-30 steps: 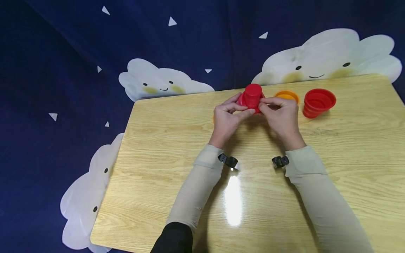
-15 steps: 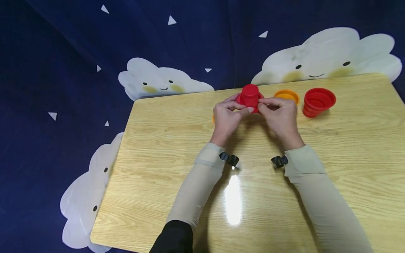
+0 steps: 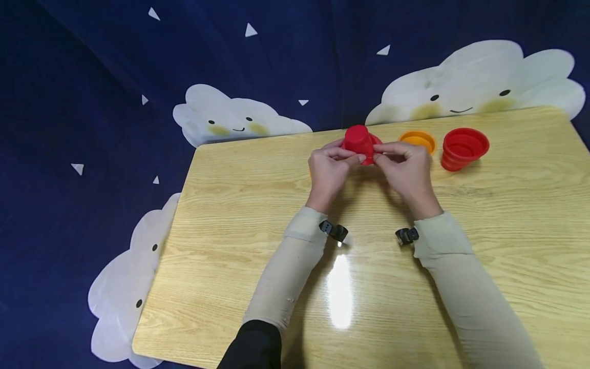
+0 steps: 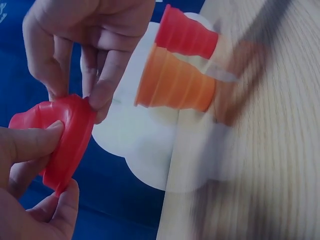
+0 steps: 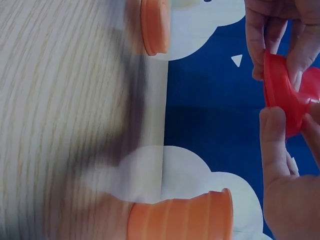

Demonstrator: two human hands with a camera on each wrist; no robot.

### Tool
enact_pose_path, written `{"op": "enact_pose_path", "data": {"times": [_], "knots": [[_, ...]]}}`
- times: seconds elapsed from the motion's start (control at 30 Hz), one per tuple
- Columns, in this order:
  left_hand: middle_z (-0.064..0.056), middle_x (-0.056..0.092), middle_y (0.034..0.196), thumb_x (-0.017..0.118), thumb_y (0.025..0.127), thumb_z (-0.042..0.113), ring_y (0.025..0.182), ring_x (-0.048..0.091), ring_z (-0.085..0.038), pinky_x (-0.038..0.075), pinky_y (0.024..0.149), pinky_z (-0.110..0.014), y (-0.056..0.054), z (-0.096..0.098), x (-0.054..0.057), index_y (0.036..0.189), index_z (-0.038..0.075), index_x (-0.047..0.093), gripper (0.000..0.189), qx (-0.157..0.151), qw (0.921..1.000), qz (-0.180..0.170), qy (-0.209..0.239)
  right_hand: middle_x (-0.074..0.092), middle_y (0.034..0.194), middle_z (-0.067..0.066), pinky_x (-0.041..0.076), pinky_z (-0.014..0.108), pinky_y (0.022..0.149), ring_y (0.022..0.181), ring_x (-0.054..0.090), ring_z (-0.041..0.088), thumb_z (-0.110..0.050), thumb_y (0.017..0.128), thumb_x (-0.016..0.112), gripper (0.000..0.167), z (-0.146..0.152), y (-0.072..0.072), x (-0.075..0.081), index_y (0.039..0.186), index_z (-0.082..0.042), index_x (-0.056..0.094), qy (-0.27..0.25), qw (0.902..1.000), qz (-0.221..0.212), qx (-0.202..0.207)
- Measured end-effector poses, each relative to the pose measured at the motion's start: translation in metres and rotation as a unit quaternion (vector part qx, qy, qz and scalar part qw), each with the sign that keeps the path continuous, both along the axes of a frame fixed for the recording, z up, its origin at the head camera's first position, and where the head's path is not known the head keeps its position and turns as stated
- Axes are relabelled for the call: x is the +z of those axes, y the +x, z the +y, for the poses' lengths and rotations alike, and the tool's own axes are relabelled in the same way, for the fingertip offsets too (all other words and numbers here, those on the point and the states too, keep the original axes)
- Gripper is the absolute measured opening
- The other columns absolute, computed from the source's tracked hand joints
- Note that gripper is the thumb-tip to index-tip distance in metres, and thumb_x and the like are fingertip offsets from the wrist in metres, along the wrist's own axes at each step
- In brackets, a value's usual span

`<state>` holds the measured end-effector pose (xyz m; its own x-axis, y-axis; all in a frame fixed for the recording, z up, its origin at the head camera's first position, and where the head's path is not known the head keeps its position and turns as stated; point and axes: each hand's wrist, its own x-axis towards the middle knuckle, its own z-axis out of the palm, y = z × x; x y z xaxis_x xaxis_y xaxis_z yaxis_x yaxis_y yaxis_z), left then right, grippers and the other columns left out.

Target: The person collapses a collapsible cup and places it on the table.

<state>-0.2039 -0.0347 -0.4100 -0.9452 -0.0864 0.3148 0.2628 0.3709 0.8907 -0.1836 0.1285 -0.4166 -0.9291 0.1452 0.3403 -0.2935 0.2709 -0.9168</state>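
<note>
A red collapsible cup [image 3: 358, 139] is held base-up above the far side of the table, between both hands. My left hand [image 3: 328, 173] pinches its rim side with thumb and fingers. On the opposite side, my right hand [image 3: 409, 171] grips the rim between thumb and fingertips. In the left wrist view the red cup [image 4: 70, 135] looks partly folded, its wider ring standing out around the narrower part. The right wrist view shows fingers of both hands around the cup [image 5: 278, 92].
To the right of the hands stand an upright orange cup [image 3: 417, 138] and another red cup [image 3: 465, 146], both extended. A flattened orange cup [image 5: 156, 27] lies on the wooden table [image 3: 230, 230], mostly hidden by the left hand in the head view. Behind hangs a blue cloud-print cloth [image 3: 276, 56].
Both hands have shifted slightly left with the red cup. Its raised base now leans more to the left and looks shorter than a second ago.
</note>
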Motion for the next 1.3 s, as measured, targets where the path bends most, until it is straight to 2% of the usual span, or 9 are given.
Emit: {"op": "enact_pose_path", "data": {"times": [0.2,0.37,0.53,0.77,1.0,1.1,1.17,1.23,1.3], "knots": [[-0.003,0.075,0.104,0.089,0.076,0.011,0.097,0.065,-0.003,0.051,0.085,-0.016,-0.0015,-0.0019,-0.0015,0.076,0.004,0.081,0.010,0.007,0.9999,-0.006,0.011,0.074,0.103,0.018,0.055,0.014,0.073,0.083,0.067,0.002,-0.005,0.082,0.081,0.018,-0.0011,-0.0001,-0.0011,0.099,0.001,0.079,-0.011,0.9997,0.007,0.019],[-0.004,0.075,0.105,0.090,0.077,0.012,0.099,0.065,-0.004,0.050,0.087,-0.015,-0.0010,-0.0012,-0.0033,0.078,0.004,0.082,0.011,0.002,1.0000,-0.001,-0.008,0.075,0.098,0.015,0.053,0.012,0.072,0.081,0.064,0.003,-0.007,0.082,0.082,0.013,-0.0021,-0.0015,-0.0018,0.092,0.001,0.080,0.017,0.9998,0.010,-0.009],[-0.006,0.075,0.107,0.089,0.077,0.009,0.102,0.064,-0.006,0.050,0.088,-0.015,0.0012,-0.0009,-0.0041,0.077,0.004,0.081,0.010,0.008,0.9998,-0.011,-0.013,0.075,0.091,0.015,0.050,0.014,0.068,0.076,0.061,0.007,-0.007,0.081,0.083,0.011,-0.0044,-0.0033,-0.0037,0.087,0.002,0.080,0.035,0.9989,0.006,-0.030],[-0.007,0.074,0.108,0.089,0.076,0.007,0.104,0.063,-0.005,0.053,0.085,-0.016,0.0024,0.0007,-0.0018,0.075,0.002,0.080,0.009,0.001,0.9999,-0.006,-0.010,0.074,0.081,0.013,0.047,0.019,0.063,0.072,0.060,0.011,-0.009,0.080,0.082,0.012,-0.0065,-0.0047,-0.0032,0.085,0.002,0.079,0.025,0.9982,-0.009,-0.053],[-0.007,0.075,0.107,0.091,0.074,0.009,0.103,0.066,-0.004,0.048,0.093,-0.016,0.0016,-0.0008,-0.0023,0.073,0.003,0.080,0.012,-0.009,0.9997,0.002,-0.023,0.072,0.077,0.012,0.046,0.020,0.063,0.073,0.058,0.013,-0.008,0.079,0.081,0.012,-0.0070,-0.0054,-0.0021,0.080,0.003,0.077,0.030,0.9976,-0.011,-0.062],[-0.007,0.075,0.106,0.092,0.073,0.010,0.103,0.066,-0.003,0.048,0.094,-0.016,0.0012,-0.0022,-0.0028,0.074,0.003,0.081,0.013,-0.024,0.9997,-0.001,-0.007,0.070,0.077,0.011,0.048,0.018,0.065,0.072,0.059,0.015,-0.008,0.079,0.080,0.013,-0.0072,-0.0047,-0.0012,0.079,0.004,0.075,0.017,0.9979,-0.016,-0.060],[-0.006,0.075,0.104,0.092,0.073,0.011,0.102,0.066,-0.002,0.049,0.093,-0.016,0.0009,-0.0031,-0.0032,0.075,0.003,0.081,0.014,-0.035,0.9991,-0.012,0.020,0.069,0.078,0.009,0.050,0.016,0.066,0.070,0.060,0.015,-0.007,0.079,0.081,0.014,-0.0071,-0.0039,-0.0009,0.081,0.005,0.074,-0.005,0.9984,-0.025,-0.050],[-0.004,0.075,0.103,0.092,0.072,0.011,0.102,0.066,-0.002,0.050,0.092,-0.018,0.0005,-0.0038,-0.0037,0.076,0.002,0.080,0.015,-0.047,0.9966,-0.026,0.063,0.067,0.080,0.007,0.054,0.016,0.067,0.069,0.062,0.014,-0.006,0.080,0.081,0.015,-0.0065,-0.0033,-0.0009,0.084,0.006,0.072,-0.040,0.9980,-0.035,-0.033],[-0.003,0.075,0.099,0.092,0.072,0.009,0.100,0.067,-0.004,0.053,0.089,-0.021,0.0002,-0.0043,-0.0040,0.077,0.001,0.079,0.016,-0.057,0.9923,-0.035,0.104,0.066,0.082,0.006,0.056,0.017,0.066,0.068,0.064,0.014,-0.002,0.083,0.079,0.015,-0.0056,-0.0032,-0.0009,0.088,0.008,0.070,-0.097,0.9942,-0.046,-0.006]]}}
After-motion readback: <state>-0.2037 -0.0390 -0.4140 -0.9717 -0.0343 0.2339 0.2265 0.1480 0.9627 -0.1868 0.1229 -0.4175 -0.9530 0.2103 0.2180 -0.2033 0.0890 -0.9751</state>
